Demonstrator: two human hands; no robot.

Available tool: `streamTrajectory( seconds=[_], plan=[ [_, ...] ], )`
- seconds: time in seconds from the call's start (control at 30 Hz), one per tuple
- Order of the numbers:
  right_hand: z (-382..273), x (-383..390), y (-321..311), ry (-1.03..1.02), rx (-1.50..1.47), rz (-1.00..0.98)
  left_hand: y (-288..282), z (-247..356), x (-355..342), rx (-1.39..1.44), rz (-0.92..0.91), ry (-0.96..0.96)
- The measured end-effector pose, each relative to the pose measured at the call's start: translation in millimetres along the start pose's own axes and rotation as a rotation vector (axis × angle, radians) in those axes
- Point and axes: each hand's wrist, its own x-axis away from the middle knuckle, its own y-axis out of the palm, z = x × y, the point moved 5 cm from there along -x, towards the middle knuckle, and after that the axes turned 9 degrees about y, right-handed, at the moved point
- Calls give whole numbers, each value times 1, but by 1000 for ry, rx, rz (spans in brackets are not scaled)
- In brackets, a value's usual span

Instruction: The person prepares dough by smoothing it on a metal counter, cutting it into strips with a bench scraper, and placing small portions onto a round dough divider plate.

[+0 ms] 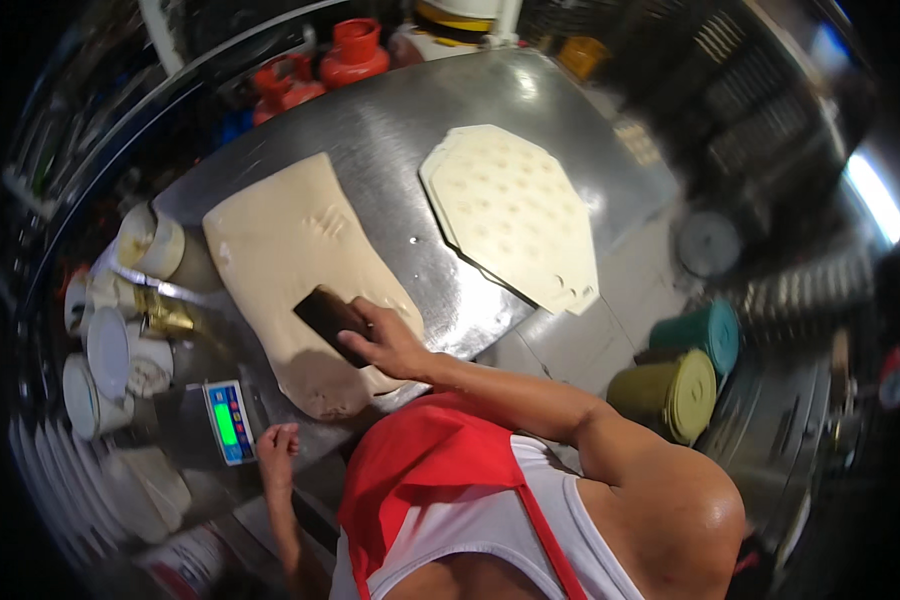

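Dough slab (pixel 275 235), right hand (pixel 388 342) gripping dark scraper (pixel 326 316) over it, left hand (pixel 277 450) loosely closed beside scale (pixel 229 424)

"What are we seeing on this person (pixel 450 522)?"

"We are looking at a bright red apron (pixel 420 450), its cloth creasing into folds, and narrow red straps (pixel 544 535) are running from its upper corners."

"And what are we finding underneath?"

"We are noticing a white sleeveless top (pixel 568 515); its rounded neckline is curving smoothly, and its wide armhole is leaving the right shoulder (pixel 695 505) bare."

"And the hands?"

"We are seeing the left hand (pixel 278 447) and right hand (pixel 388 343) bare too."
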Motion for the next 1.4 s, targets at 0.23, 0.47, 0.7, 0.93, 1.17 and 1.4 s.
streamTrajectory(
  seconds=[0.23,0.47,0.7,0.93,1.17,1.4],
  plan=[
    [104,6,-98,195,-92,-172,-38,-96,105,-1013,163,-206],
    [84,2,-83,34,69,-503,-5,-48,143,-994,440,-432],
    [26,-8,-22,-148,598,-648,28,-21,100,-664,638,-330],
    [-2,-3,78,-427,824,-759,135,-16,22,-153,955,34],
    [21,-5,225,-824,1013,-883,147,-73,9,-294,706,93],
    [43,7,138,-877,837,-935,142,-95,16,33,790,85]
  ],
)
